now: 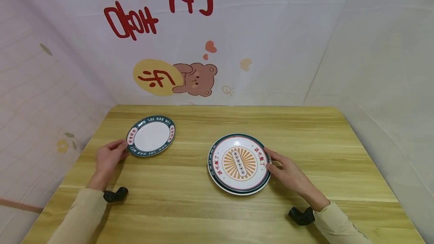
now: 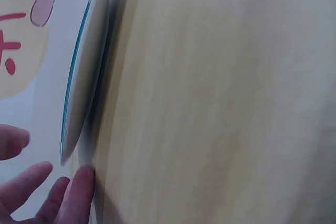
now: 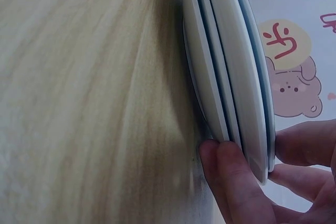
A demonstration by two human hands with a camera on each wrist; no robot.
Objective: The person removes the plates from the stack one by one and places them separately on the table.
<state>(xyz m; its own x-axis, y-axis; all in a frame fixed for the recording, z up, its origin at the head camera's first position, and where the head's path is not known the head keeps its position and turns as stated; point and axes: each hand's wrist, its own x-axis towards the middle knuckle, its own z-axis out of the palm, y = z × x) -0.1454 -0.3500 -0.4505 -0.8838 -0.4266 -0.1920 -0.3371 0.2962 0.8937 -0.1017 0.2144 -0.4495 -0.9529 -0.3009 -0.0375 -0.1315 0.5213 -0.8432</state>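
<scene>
Toward the table's left side lies an oval plate [image 1: 152, 136] with a white middle and a dark green lettered rim. My left hand [image 1: 109, 157] is at its left edge. In the left wrist view, thumb and fingers stand spread around the near end of that plate [image 2: 84, 72], with a small gap. Right of centre is a stack of round plates [image 1: 239, 164]; its top plate bears an orange sunburst and red characters. My right hand [image 1: 291, 174] pinches the stack's right rim. The right wrist view shows fingers against the lower edges of the stacked plates [image 3: 231, 77] and the thumb on the upper side.
The wooden table [image 1: 169, 214] ends at a white cloth wall [image 1: 271, 40] printed with red characters and a bear. Similar cloth hangs on both sides. Black wrist mounts [image 1: 116, 195] stick out from the sleeves over the table.
</scene>
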